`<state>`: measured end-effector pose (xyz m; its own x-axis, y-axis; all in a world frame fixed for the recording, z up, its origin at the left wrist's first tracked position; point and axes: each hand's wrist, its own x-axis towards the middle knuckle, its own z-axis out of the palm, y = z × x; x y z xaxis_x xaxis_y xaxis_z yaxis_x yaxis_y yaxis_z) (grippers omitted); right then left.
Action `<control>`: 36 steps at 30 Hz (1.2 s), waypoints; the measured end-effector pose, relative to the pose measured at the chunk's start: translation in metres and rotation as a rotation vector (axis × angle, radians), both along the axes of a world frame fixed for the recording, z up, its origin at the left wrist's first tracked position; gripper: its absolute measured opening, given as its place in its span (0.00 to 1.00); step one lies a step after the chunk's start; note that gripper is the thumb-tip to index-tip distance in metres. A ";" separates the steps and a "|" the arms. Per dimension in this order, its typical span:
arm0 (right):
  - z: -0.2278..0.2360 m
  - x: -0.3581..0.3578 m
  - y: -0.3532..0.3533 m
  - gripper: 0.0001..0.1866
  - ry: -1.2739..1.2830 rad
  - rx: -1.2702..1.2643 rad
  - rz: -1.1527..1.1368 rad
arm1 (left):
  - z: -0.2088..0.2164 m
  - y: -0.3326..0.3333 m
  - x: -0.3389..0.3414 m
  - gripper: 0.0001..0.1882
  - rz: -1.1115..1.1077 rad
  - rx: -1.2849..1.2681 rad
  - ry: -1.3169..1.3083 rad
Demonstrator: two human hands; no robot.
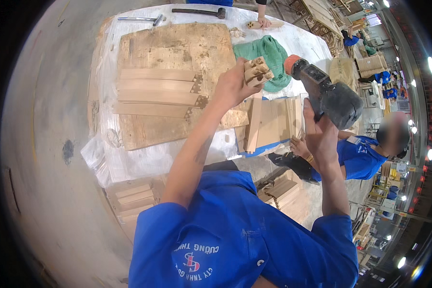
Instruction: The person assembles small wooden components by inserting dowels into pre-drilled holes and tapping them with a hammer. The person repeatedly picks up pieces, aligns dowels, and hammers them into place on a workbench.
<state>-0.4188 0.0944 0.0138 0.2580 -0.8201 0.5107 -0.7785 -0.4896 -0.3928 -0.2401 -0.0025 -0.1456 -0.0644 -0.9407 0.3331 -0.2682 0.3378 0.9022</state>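
My left hand (233, 84) is closed around a small bundle of light wood pieces (257, 72), whose end faces show holes or dark marks. It is raised over the work table. My right hand (321, 137) grips a black tool (317, 82) with an orange-red end and a bulky dark rear; its exact kind is unclear. The tool's orange-red end points toward the wood pieces and stays apart from them. Below and left of my left hand, several curved wooden slats (153, 96) with holes at their right ends lie side by side on a worn plywood board (177, 43).
At the table's far edge lie a metal-headed hammer (144, 19) and a black mallet (201, 12). Green cloth (269, 53) lies behind my hands. A co-worker's hand (263, 21) rests on wood at the far side. Another co-worker (360, 156) handles planks at right, beside cardboard (273, 122).
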 end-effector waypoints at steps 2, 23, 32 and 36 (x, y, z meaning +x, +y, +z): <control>-0.006 -0.010 -0.010 0.15 0.312 0.333 -0.163 | 0.002 0.000 0.000 0.39 -0.007 0.049 -0.035; -0.010 -0.021 0.000 0.15 0.672 -0.198 -0.012 | 0.002 0.001 0.002 0.38 0.046 0.071 -0.089; 0.020 0.002 -0.004 0.17 0.072 0.106 -0.190 | -0.006 0.000 0.004 0.39 0.057 0.040 -0.057; -0.002 0.003 -0.026 0.17 0.301 0.349 -0.227 | -0.004 -0.004 -0.007 0.36 0.073 -0.058 -0.075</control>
<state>-0.4157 0.0687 0.0118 0.1470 -0.9809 0.1275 -0.9537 -0.1748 -0.2448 -0.2471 -0.0062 -0.1493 -0.0230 -0.9230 0.3842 -0.3601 0.3662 0.8580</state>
